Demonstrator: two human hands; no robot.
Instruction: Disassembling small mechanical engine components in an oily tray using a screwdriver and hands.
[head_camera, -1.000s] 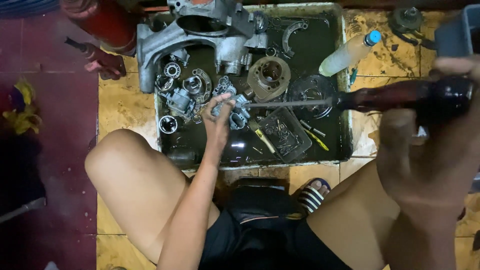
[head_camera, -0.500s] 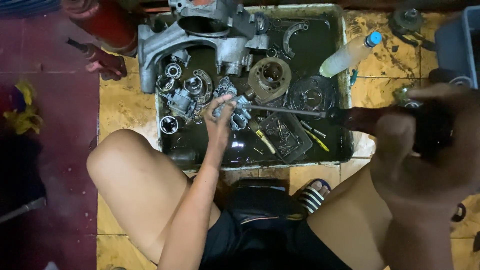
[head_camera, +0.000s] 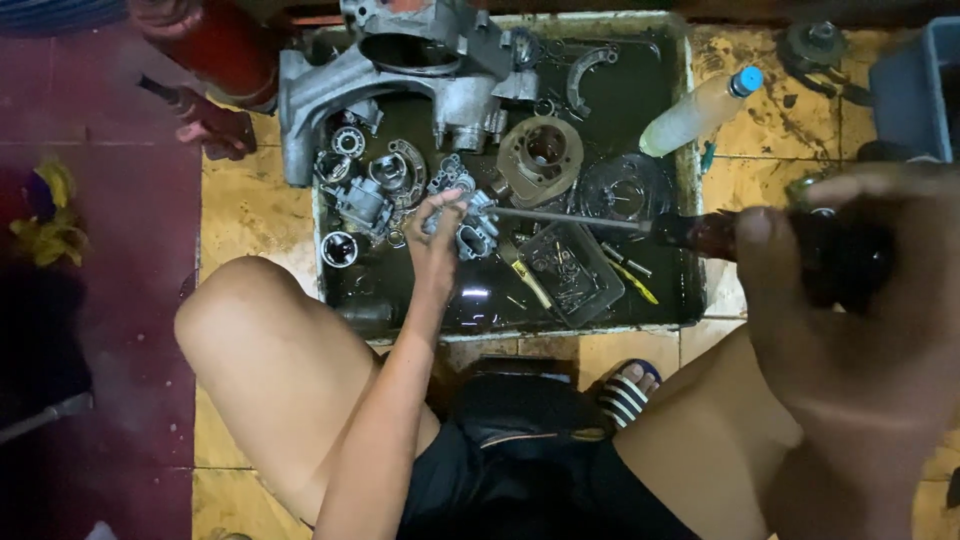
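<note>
Right hand (head_camera: 850, 300) has shifted a little toward the tray since the earlier frame, screwdriver tip now nearer the small part; left hand hardly moved. Right hand is closed in a fist round the dark handle of a long screwdriver (head_camera: 640, 222), close to the camera and blurred. Its shaft runs left over the oily tray (head_camera: 690, 180), tip at or just beside the small metal part (head_camera: 468, 222); contact unclear. Left hand (head_camera: 438, 235) has fingers curled round that part, pinching it just above the oil, near tray middle. Just right of it lies a clear plastic box (head_camera: 575, 268) with small bits inside. Ribbed cylinder (head_camera: 541, 156) sits behind the part, big engine casing (head_camera: 400, 75) at tray's far left. Plastic bottle (head_camera: 700, 110) with blue cap lies on floor tiles beside tray's right edge.
</note>
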